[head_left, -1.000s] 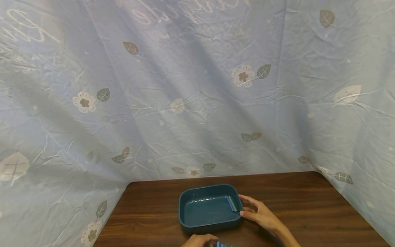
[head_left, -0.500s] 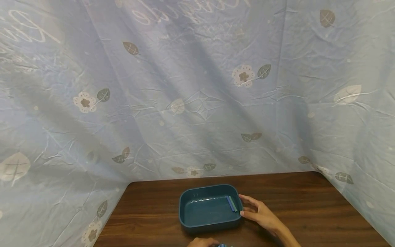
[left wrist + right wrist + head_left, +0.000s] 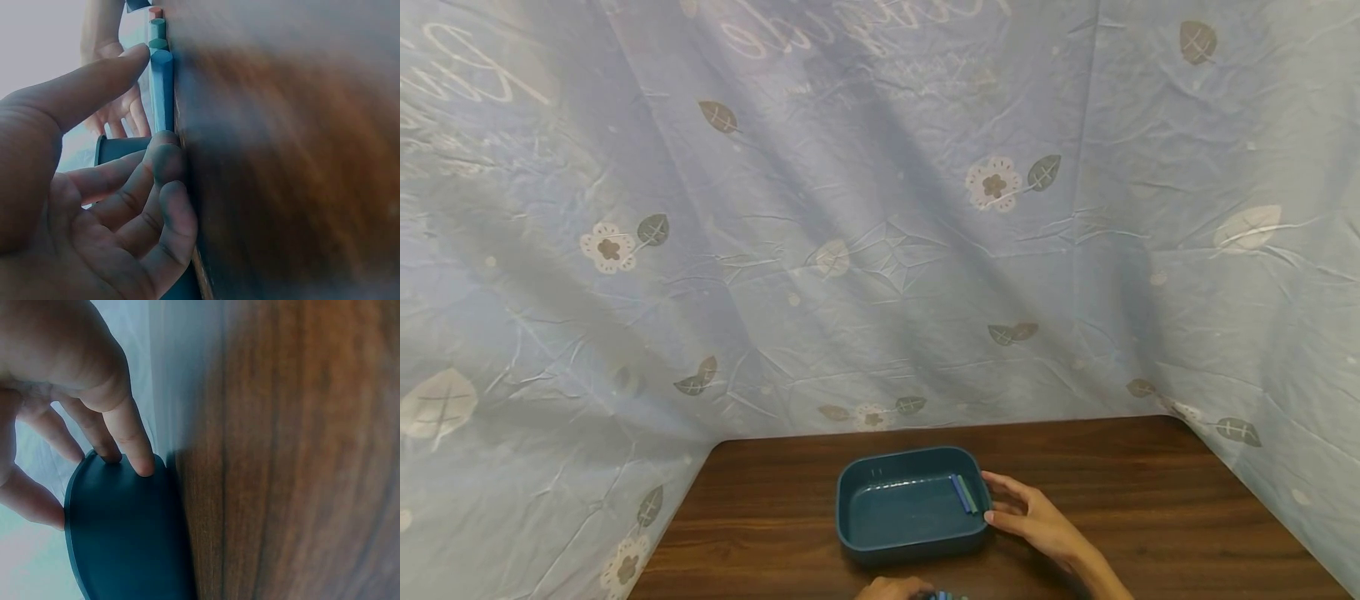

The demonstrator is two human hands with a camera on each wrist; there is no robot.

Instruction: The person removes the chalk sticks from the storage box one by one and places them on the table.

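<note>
At the bottom edge of the head view my left hand (image 3: 893, 588) is partly cut off, beside a row of coloured sticks. The left wrist view shows its thumb and curled fingers at the two ends of a light-blue hexagonal stick (image 3: 162, 94), holding it. My right hand (image 3: 1033, 521) rests at the right end of a dark teal tray (image 3: 917, 552). Fairly straight fingers (image 3: 130, 434) touch its outer wall, and the thumb meets the rim. Inside, along the right wall, lie a blue stick (image 3: 960, 494) and a green stick (image 3: 968, 495).
Beyond the held stick, green sticks (image 3: 157, 29) and a reddish stick (image 3: 155, 12) continue the row on the dark wooden table (image 3: 760, 500). A pale blue patterned cloth (image 3: 880, 333) hangs behind the table and along both sides.
My left hand has shifted slightly right and lower in the head view, over the near end of the stick row. The right hand and tray stay in place.
</note>
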